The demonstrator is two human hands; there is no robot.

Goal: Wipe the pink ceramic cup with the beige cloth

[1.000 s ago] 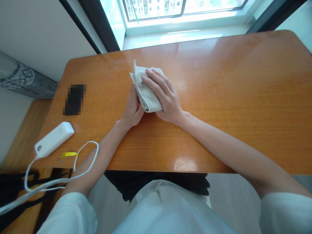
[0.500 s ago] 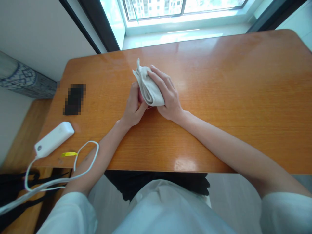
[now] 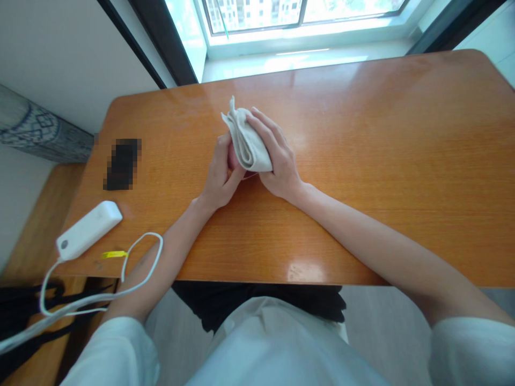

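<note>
A folded off-white cloth (image 3: 250,140) is held above the middle of the wooden table. My right hand (image 3: 277,153) is closed over its right side, with the fingers laid along the top and the thumb side low. My left hand (image 3: 221,179) curls around a pinkish rounded thing (image 3: 233,158) just under the cloth's left edge. Most of that thing is hidden by cloth and fingers, so its kind does not show. A thin reddish line (image 3: 250,176) curves out below the cloth, between both hands.
On the table (image 3: 382,161), to the left, lie a pixelated black object (image 3: 123,164) and a white oblong device (image 3: 89,230). Its white cable (image 3: 155,268) loops over my left forearm, with a yellow tag (image 3: 114,254) on it. A window (image 3: 301,13) is beyond the far edge.
The cloth has shifted slightly to the right and tilted a little. A bit more of the pinkish thing and the thin line shows beneath it. Both hands keep their hold.
</note>
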